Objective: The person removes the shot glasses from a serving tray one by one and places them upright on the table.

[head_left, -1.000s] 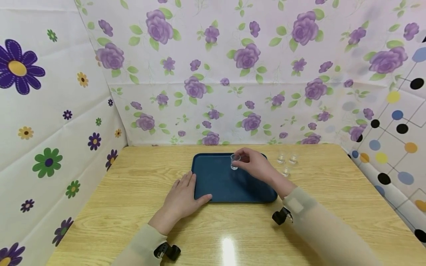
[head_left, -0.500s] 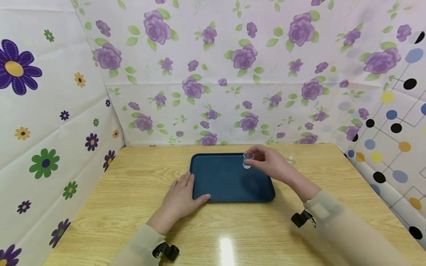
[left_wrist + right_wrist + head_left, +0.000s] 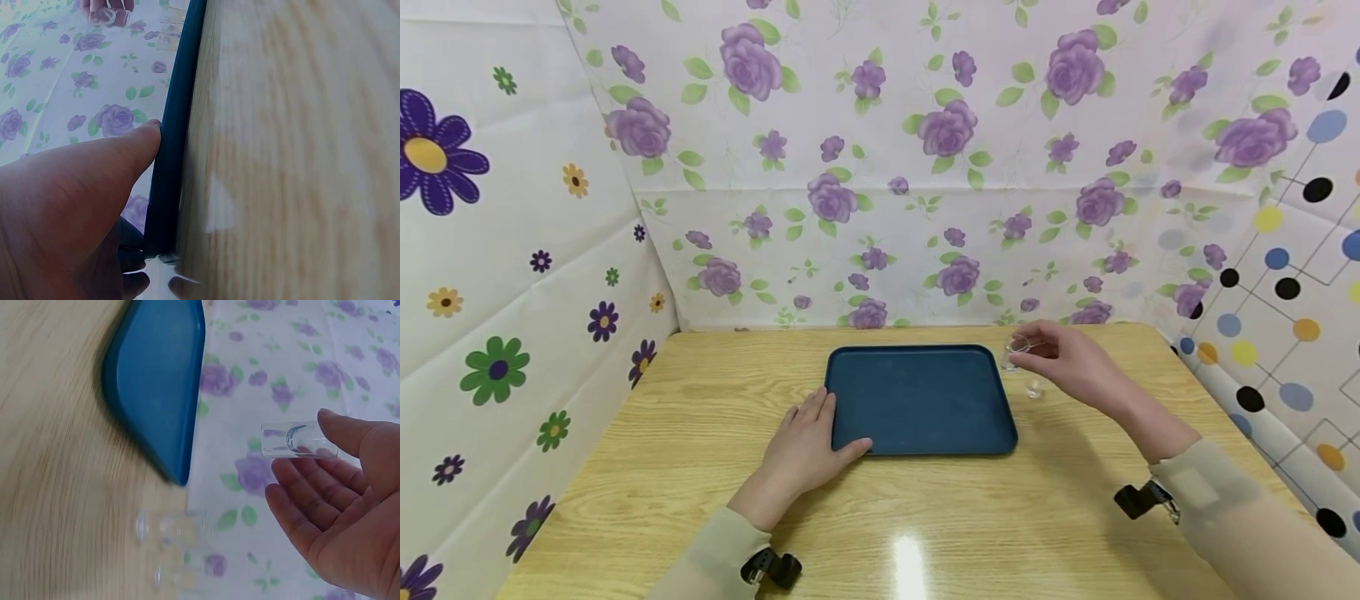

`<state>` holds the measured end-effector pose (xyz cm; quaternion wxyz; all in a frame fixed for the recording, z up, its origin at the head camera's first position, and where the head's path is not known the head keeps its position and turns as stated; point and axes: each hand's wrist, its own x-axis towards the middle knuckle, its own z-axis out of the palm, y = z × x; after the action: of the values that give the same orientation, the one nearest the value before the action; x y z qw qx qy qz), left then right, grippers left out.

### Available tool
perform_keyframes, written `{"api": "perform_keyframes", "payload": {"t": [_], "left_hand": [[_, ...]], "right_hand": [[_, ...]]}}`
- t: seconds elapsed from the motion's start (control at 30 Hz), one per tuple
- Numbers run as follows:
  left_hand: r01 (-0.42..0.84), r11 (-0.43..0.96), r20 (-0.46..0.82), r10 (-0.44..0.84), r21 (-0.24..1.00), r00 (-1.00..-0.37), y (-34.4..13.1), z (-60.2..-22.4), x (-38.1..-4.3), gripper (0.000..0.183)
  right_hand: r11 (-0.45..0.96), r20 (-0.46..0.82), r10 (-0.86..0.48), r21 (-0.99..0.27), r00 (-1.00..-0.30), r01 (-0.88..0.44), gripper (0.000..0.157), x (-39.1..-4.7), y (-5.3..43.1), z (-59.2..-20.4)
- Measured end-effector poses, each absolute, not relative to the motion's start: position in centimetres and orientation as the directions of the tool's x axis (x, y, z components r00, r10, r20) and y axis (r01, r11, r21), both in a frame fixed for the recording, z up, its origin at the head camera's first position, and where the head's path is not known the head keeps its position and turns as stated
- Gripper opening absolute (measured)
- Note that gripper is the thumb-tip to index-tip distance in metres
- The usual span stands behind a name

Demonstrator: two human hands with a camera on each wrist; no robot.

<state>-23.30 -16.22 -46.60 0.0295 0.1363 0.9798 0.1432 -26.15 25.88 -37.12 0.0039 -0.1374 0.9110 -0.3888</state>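
A dark blue tray (image 3: 917, 400) lies on the wooden table. At its near left corner rests my left hand (image 3: 801, 446), fingers along the left edge and thumb against the front edge. In the left wrist view the thumb presses on the tray's rim (image 3: 169, 144). Beyond the tray's right edge, my right hand (image 3: 1071, 367) pinches a small clear shot glass (image 3: 281, 440) between thumb and fingers. The right wrist view shows this glass held above the table. Just below the right hand stands another shot glass (image 3: 1034, 388).
Glasses (image 3: 175, 528) stand close together on the table (image 3: 820, 525) right of the tray; the right hand hides some in the head view. Flowered cloth (image 3: 850, 250) hangs behind the table, with more patterned cloth at both sides.
My right hand has carried the shot glass rightward, from above the tray to past its right edge. The left hand has stayed on the tray's corner, and the tray has not moved.
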Motion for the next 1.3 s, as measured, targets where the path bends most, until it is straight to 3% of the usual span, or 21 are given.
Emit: {"api": "perform_keyframes", "payload": {"t": [0.57,1.3], "left_hand": [[0.251,0.919,-0.026,0.271,0.302,-0.962,-16.6,-46.6,-23.0,0.108],[0.268,0.916,-0.005,0.282,0.299,-0.959,-16.3,-46.8,-23.2,0.108]], "right_hand": [[0.748,0.058,-0.140,-0.648,-0.988,-0.144,0.070,-25.9,33.4,-38.0],[0.730,0.028,-0.098,-0.678,-0.995,-0.091,0.063,-27.0,36.4,-43.4]]}}
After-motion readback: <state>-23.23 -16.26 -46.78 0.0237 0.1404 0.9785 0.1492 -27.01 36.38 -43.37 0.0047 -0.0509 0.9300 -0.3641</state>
